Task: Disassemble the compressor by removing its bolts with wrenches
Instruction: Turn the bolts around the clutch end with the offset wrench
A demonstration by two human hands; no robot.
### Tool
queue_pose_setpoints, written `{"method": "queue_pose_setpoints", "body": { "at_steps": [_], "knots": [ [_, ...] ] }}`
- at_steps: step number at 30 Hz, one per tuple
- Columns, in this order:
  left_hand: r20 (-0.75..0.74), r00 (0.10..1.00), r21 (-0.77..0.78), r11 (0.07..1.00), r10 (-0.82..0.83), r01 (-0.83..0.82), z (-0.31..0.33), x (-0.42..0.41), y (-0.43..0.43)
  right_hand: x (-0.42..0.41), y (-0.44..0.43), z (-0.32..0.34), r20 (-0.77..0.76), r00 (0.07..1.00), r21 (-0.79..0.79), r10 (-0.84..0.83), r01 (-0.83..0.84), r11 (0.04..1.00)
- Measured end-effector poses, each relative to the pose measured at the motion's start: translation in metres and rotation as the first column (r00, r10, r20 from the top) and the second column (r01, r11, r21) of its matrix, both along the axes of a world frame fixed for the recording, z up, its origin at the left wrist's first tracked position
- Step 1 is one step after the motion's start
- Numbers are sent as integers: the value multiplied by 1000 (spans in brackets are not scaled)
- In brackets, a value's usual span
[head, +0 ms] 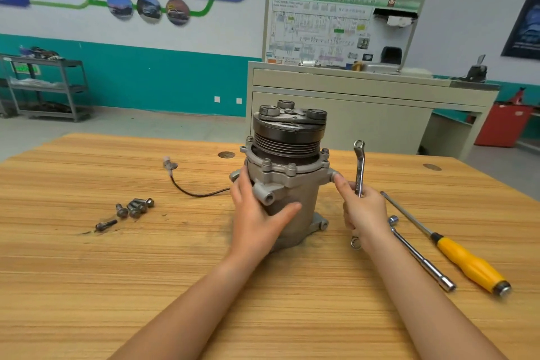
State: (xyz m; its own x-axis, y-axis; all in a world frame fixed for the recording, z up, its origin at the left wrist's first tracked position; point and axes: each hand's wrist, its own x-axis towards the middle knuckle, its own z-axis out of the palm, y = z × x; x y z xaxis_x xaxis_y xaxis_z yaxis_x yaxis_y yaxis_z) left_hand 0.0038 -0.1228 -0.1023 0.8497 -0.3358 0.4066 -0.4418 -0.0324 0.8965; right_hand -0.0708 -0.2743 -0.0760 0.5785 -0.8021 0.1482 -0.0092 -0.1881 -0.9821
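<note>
A grey metal compressor (295, 184) stands upright on the wooden table (146, 286), its black grooved pulley on top. Several bolts (291, 169) sit in its upper flange. My left hand (257, 213) wraps the front left of the housing, thumb stretched across the body. My right hand (365, 210) holds a silver ring wrench (360, 166) upright just right of the compressor, and its forefinger touches a lug on the flange. The wrench's lower ring pokes out below the hand.
Several removed bolts (131, 209) lie on the table to the left. A black cable with a white plug (168, 164) trails left from the compressor. To the right lie an L-shaped socket wrench (420, 257) and a yellow-handled screwdriver (464, 260). A cabinet stands behind the table.
</note>
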Motion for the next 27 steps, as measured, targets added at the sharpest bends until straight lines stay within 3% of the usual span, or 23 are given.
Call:
{"method": "queue_pose_setpoints", "body": {
  "at_steps": [4, 8, 11, 15, 22, 25, 27],
  "knots": [
    [-43, 993, -14, 994, 106, -107, 2, -21, -11, -7, -1, 11, 10, 1000, -34, 13, -13, 999],
    [13, 995, -29, 994, 101, -101, 4, -20, 6, -35, 8, 21, 18, 996, -338, 93, -81, 937],
    [51, 997, -45, 998, 50, -48, 11, -14, 15, -60, 19, 27, -101, 988, -640, 115, -153, 753],
    [134, 990, -18, 998, -51, 54, 13, -4, 20, -75, 29, 35, -331, 932, -835, -146, -217, 506],
    [139, 983, -42, 991, -121, 128, 11, 5, 25, -74, 41, 53, -432, 860, -851, -271, -289, 439],
    [120, 981, -6, 988, -152, 154, 14, 13, 33, -76, 47, 65, -458, 809, -875, -368, -339, 344],
    [86, 993, -56, 995, -82, 87, 18, 21, 36, -75, 52, 73, -480, 773, -876, -415, -396, 275]
  ]
}}
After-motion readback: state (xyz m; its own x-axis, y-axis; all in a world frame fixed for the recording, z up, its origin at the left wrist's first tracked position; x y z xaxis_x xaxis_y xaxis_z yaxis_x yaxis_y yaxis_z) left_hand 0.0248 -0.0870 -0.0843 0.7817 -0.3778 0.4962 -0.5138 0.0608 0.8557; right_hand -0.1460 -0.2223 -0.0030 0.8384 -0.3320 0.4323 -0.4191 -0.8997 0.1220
